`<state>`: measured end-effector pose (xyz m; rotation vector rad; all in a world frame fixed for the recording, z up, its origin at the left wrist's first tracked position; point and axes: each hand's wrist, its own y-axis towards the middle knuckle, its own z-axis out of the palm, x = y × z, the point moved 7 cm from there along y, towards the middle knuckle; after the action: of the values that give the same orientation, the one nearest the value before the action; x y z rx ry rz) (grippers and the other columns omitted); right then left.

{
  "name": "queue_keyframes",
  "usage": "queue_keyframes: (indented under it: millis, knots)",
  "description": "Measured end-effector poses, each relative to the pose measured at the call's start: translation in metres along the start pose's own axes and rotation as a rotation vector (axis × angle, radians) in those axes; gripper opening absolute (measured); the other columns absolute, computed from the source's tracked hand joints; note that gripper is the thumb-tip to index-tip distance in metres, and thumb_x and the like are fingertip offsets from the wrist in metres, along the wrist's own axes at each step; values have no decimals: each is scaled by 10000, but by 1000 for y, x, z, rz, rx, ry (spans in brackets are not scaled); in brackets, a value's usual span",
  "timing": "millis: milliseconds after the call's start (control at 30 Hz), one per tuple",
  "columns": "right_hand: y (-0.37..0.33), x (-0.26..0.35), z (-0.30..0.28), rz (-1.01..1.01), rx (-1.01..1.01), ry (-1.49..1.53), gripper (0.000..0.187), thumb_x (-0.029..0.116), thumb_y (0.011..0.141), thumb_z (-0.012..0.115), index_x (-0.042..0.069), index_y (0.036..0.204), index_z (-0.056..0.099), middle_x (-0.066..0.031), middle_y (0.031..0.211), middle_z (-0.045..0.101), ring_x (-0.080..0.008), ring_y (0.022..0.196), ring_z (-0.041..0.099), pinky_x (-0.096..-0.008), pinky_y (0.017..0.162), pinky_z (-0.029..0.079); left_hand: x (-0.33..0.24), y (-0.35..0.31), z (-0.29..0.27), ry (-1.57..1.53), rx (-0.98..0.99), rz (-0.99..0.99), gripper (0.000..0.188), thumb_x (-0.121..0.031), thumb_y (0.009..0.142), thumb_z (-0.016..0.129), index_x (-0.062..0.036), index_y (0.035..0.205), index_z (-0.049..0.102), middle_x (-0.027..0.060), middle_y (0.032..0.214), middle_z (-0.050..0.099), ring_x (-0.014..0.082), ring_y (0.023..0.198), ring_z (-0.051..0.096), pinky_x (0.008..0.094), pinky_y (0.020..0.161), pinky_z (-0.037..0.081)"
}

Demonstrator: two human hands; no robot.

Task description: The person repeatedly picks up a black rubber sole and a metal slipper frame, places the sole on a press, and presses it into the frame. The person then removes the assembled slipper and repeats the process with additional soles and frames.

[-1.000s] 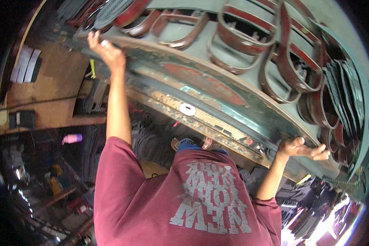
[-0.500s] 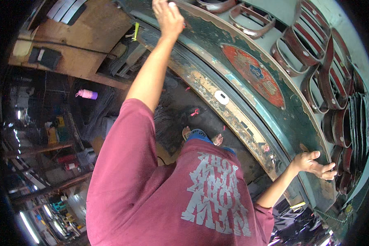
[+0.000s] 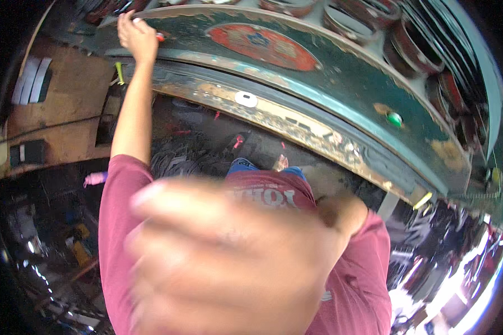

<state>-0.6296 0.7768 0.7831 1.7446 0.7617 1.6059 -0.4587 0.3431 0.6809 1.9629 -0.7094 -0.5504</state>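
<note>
At the upper left, my left hand (image 3: 137, 38) rests at the end of a worn dark green machine front (image 3: 173, 33), beside a small red button (image 3: 160, 37). Its fingers are stretched out and no object shows in them. My right hand (image 3: 229, 262) is large and smeared by motion, close before the camera and over my maroon shirt (image 3: 363, 268). Its fingers are too blurred to read. A red oval plate (image 3: 262, 47) is fixed to the machine front, and a green button (image 3: 395, 118) sits toward its right end.
Several brown-edged metal strip shapes (image 3: 349, 22) lie on the machine's top. A white oval piece (image 3: 246, 99) rests on the scuffed ledge (image 3: 296, 120). Left of the machine stands a wooden table (image 3: 72, 95) with grey strips (image 3: 31, 81). Pink scraps (image 3: 238, 142) dot the dark floor.
My right hand has left the machine's right end and swung up close to the camera. The view has turned, and my left hand stays at the machine's left end. The green button now shows.
</note>
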Motion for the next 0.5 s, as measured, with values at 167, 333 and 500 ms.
queue_keyframes:
  millis: [167, 333, 500]
  knots:
    - [12, 53, 45, -220, 0, 198, 123, 148, 926, 631, 36, 957, 672, -149, 1078, 671, -327, 1027, 653, -500, 936, 495, 8, 0, -7, 63, 144, -133, 475, -238, 967, 533, -174, 1437, 518, 168, 1560, 453, 382, 1437, 421, 635, 1145, 263]
    - [-36, 17, 59, -99, -112, -112, 173, 199, 921, 629, 34, 916, 678, -137, 946, 701, -311, 921, 689, -481, 852, 538, -1, -27, -41, -298, 194, -138, 473, -69, 990, 570, 45, 1428, 434, 269, 1387, 494, 398, 1284, 525, 462, 1118, 420]
    - [-156, -148, 21, 832, -283, -769, 298, 164, 908, 715, 31, 1162, 632, -175, 1184, 625, -360, 1152, 588, -476, 1029, 436, -15, -193, -77, -364, 436, -480, 285, -72, 1013, 512, 86, 1248, 474, 274, 1239, 506, 405, 1176, 544, 472, 1037, 443]
